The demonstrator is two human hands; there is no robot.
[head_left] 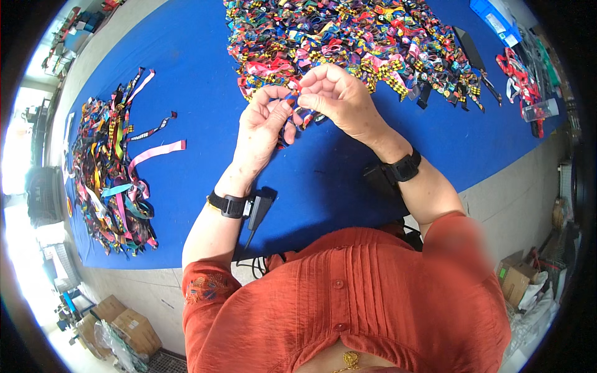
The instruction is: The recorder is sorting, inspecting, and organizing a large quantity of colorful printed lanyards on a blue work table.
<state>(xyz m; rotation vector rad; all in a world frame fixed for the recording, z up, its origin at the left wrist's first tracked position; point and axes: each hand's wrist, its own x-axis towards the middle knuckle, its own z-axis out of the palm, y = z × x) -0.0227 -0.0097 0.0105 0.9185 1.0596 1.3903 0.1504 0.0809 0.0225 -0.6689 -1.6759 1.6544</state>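
My left hand [256,132] and my right hand [346,107] are close together above the near edge of the large heap. Between them is a short patterned fabric strap [316,117] with dark and coloured parts. Thumb and fingers of the left hand pinch one end, where a bit of red shows. The right hand pinches the strap just beside it, thumb against forefinger, its other fingers curled. My fingers cover much of the strap, so its ends are partly hidden. Just beyond lies a wide heap of multicoloured looped straps [348,43].
A blue cloth [205,211] covers the table. On its left is a pile of loose straps [112,180], with a pink strap [158,151] sticking out. Far right are red straps [519,78], a clear plastic cup [541,110] and a blue bin [494,22]. Cardboard boxes [134,329] stand on the floor.
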